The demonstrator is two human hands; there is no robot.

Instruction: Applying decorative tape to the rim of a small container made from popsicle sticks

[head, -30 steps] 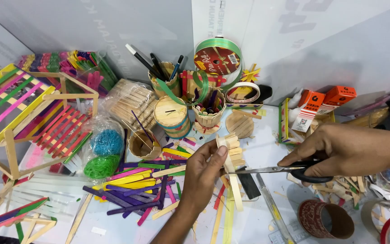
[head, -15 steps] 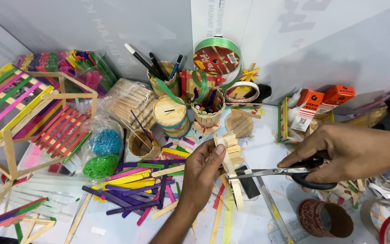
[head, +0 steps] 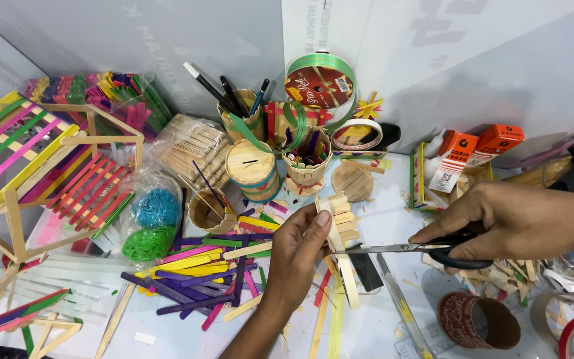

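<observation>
My left hand [head: 300, 256] grips a small piece made of plain wooden craft sticks glued side by side [head: 340, 219], with a pale strip hanging down from it. In my right hand [head: 519, 223] is a pair of black-handled scissors [head: 406, 249], held level. The closed blade tips touch the lower part of the stick piece, just right of my left fingers. Both hands hover over a white table [head: 393, 199] strewn with craft sticks.
Loose coloured sticks [head: 200, 272] lie left of my left hand. A coloured stick frame [head: 28, 166] stands far left. Stick-built cups with pens [head: 250, 119], a green ribbon spool [head: 320, 80], tape rolls [head: 479, 322], orange glue boxes [head: 456, 159] and bagged rubber bands [head: 151, 223] crowd the table.
The scissors have slid left until the blade tips meet the stick piece. My left hand has raised the piece slightly.
</observation>
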